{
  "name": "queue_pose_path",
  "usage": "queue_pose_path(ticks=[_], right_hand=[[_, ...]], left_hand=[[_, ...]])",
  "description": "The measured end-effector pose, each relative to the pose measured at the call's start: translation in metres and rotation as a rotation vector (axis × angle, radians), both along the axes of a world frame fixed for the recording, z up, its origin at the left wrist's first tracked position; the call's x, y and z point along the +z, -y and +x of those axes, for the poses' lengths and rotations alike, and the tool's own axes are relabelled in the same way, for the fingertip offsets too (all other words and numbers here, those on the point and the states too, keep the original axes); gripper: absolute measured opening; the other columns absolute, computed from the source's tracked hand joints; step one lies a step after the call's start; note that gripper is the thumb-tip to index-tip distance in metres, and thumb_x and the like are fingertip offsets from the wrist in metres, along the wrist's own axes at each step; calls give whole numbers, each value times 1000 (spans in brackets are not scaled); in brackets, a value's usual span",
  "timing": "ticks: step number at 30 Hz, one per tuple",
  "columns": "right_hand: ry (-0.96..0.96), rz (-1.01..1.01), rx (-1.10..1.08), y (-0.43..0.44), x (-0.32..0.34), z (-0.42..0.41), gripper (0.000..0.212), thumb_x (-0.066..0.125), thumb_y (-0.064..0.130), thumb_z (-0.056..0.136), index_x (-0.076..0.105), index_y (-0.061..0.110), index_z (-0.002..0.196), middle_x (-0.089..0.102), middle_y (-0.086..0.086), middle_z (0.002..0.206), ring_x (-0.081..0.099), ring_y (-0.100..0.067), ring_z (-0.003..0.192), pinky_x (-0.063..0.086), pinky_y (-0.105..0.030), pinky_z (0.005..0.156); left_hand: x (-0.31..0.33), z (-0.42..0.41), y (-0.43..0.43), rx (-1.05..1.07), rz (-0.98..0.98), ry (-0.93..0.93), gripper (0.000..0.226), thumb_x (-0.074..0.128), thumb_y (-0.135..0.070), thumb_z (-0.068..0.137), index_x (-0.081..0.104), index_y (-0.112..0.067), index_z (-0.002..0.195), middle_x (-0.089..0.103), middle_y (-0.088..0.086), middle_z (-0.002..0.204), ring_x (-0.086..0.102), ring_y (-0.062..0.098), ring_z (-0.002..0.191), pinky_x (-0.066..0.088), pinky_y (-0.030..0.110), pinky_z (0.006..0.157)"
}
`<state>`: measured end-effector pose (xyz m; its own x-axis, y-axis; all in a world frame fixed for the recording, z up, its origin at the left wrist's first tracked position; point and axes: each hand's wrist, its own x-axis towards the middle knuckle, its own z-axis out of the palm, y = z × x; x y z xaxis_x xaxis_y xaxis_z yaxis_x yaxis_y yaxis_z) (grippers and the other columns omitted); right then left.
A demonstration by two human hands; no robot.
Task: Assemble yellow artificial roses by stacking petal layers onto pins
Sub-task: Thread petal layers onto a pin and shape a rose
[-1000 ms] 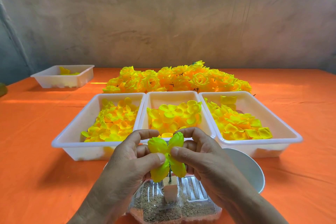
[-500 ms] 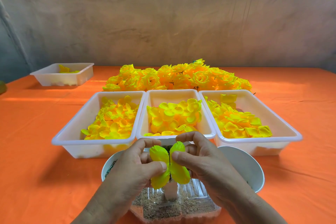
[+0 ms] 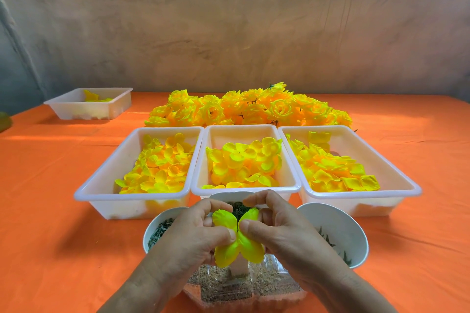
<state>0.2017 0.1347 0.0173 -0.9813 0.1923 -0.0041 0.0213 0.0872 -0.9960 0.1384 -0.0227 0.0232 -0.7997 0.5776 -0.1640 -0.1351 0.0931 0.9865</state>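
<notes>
The left hand [image 3: 193,236] and right hand [image 3: 284,232] each pinched a side of one petal layer [image 3: 250,249] between them, fingers curled, thumbs nearly meeting at the pin [image 3: 238,222]. Petal trays [image 3: 245,188] lay just beyond.

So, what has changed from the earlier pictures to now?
The left hand and right hand pushed the petal layer lower on the pin, almost to the white block. They still pinch it. The three petal trays and the pile of finished roses stayed put.
</notes>
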Motion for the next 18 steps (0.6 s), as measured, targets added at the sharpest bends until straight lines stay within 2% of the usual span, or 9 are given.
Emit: queue_pose_path(ticks=[4, 7, 10, 13, 18], right_hand=[[67, -134, 66, 0, 4, 4, 22, 66, 16, 90, 59, 20, 110, 56, -4, 78, 58, -13, 66, 47, -28, 59], [98, -196, 144, -5, 7, 6, 34, 72, 15, 84, 56, 19, 114, 63, 0, 79, 61, -13, 67, 47, -26, 56], [103, -184, 160, -6, 5, 6, 48, 68, 15, 69, 54, 18, 115, 66, -1, 80, 59, -15, 69, 44, -29, 58], [124, -122, 135, -5, 0, 4, 50, 65, 14, 66, 55, 21, 114, 63, -8, 86, 55, -18, 72, 40, -33, 64], [146, -83, 118, -4, -3, 1, 50, 64, 14, 62, 58, 23, 111, 56, -4, 78, 51, -9, 56, 39, -22, 49]], left_hand=[[0, 2, 1, -4, 9, 4, 49, 66, -14, 62, 61, -15, 111, 71, -1, 74, 66, 11, 60, 52, 25, 53], [1, 2, 1, -4, 13, 6, 50, 67, -14, 62, 61, -15, 111, 72, 0, 77, 65, 12, 60, 51, 26, 53], [1, 1, 2, -9, 13, 15, 49, 67, -14, 62, 62, -15, 110, 72, 0, 78, 65, 13, 62, 50, 25, 52], [-1, 1, 0, -19, -12, 18, 50, 66, -12, 61, 62, -13, 111, 66, -6, 64, 62, 10, 57, 49, 24, 51], [-4, 1, 0, -22, -42, 78, 52, 65, -12, 60, 60, -11, 112, 66, -8, 61, 62, 9, 53, 49, 22, 47]])
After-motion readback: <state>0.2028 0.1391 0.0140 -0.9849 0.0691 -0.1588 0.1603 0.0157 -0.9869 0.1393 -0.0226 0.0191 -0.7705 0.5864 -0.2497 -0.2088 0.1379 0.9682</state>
